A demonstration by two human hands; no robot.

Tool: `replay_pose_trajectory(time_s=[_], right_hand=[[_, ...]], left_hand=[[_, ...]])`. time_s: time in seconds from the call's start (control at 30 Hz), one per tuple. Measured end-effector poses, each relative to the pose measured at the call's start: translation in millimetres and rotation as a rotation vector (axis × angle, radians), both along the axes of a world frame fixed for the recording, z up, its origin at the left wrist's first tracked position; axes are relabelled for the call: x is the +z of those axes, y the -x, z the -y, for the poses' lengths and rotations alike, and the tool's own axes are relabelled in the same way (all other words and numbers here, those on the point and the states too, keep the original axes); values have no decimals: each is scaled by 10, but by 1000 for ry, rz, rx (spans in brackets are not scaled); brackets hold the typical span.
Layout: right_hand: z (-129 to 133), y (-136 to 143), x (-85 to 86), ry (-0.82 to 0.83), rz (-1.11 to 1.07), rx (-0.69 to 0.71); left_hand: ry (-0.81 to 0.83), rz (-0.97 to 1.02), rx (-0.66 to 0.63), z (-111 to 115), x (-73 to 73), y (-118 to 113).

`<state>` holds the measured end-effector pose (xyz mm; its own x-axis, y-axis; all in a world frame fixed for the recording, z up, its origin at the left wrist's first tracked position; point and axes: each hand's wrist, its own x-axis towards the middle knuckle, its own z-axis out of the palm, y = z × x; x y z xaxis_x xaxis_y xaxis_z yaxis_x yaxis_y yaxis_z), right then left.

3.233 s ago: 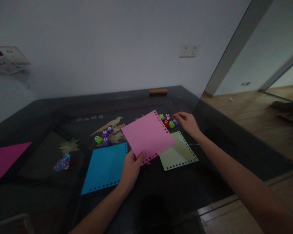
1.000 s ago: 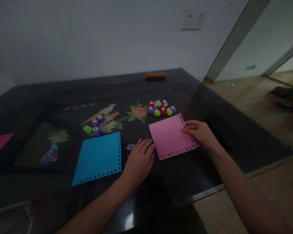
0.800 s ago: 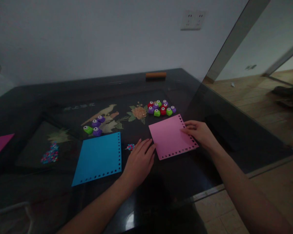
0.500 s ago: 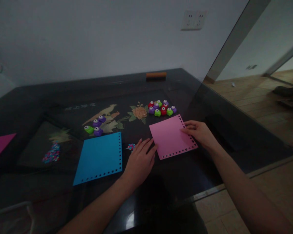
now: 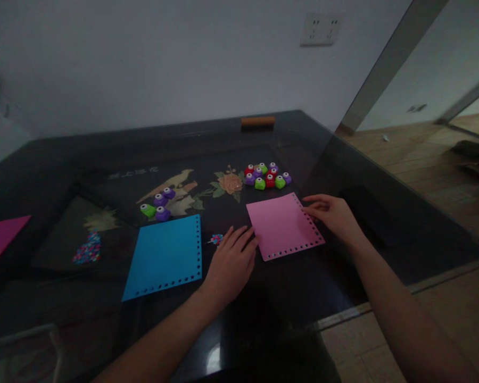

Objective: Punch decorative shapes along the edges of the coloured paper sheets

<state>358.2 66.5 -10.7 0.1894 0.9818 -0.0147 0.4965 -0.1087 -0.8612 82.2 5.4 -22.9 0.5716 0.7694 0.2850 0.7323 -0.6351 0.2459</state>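
A pink sheet (image 5: 285, 226) with small holes punched along its right and lower edges lies on the dark table. My left hand (image 5: 233, 258) rests palm down with fingers spread, its fingertips at the sheet's left edge. At the right edge, my right hand (image 5: 331, 213) has its fingers apart, the tips touching or just over the punched border. A blue sheet (image 5: 165, 255), punched along its right and lower edges, lies to the left. Small coloured bits (image 5: 216, 239) sit beside my left fingertips.
Several red, green and purple punches (image 5: 269, 181) stand behind the pink sheet, more punches (image 5: 162, 214) behind the blue one. Further left are a pile of coloured bits (image 5: 88, 249) and a magenta sheet (image 5: 2, 236). A brown cylinder (image 5: 257, 122) lies by the wall.
The pink sheet's far edge has lowered slightly and it lies flatter. My right hand's fingers have loosened at its edge. The view has shifted a little.
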Motion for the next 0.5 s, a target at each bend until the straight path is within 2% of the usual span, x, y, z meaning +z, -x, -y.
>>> replay_pose_trajectory(time_s=[0.23,0.5], right_hand=[[-9,-13,-17,-35,75,4],[-21,-26,-17,-83,259,-5]], left_hand=[[-7,-6,-1,-2,2,9],[64,80,-155,154,74,-8]])
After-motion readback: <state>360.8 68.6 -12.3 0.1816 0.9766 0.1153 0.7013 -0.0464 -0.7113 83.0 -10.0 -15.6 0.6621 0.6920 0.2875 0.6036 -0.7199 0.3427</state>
